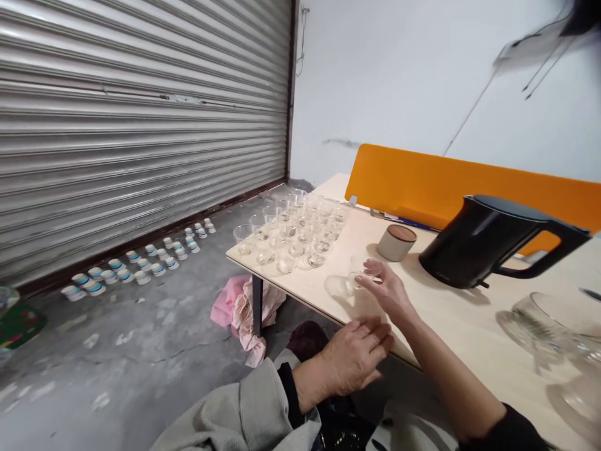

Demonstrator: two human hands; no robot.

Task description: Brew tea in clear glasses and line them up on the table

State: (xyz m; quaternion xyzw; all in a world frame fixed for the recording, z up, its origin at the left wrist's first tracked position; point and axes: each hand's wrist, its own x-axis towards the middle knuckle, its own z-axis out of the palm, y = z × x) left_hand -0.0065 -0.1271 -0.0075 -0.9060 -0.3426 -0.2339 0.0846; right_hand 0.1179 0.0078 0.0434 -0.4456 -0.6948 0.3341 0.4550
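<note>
Nearest, a grey padded sleeve w/ black cuff [244, 407] leads to the L hand [357, 357], bare, empty, fingers loosely curled, just above the front edge of a pale wood-look tabletop [451, 332]. R hand [389, 291] reaches over the top, fingers [372, 270] spread and open, no closed grip, right at a small clear glass tumbler [359, 274] standing on the tabletop; can't tell if the tips touch it.

Tumbler looks thin-walled: prob light, stiff, fragile, slippery if wet. Best held round the body w/ fingertips, gently.

Bottom right, a large clear glass jug [539, 322], blurred. Beyond it, a matte black electric kettle w/ curved handle [483, 244], and a beige cylindrical canister w/ round wooden lid [397, 243]. Left of those, a tight cluster of clear glass tumblers [291, 238], approx rows, some seemingly w/ a little liquid. Orange panel divider [422, 181] at the table's back.

Under the table, a crumpled pink cloth [246, 307]. Farther off, rows of small white cups w/ blue bands [134, 263] on a concrete floor [117, 357], by a ribbed metal roller shutter [141, 125].
</note>
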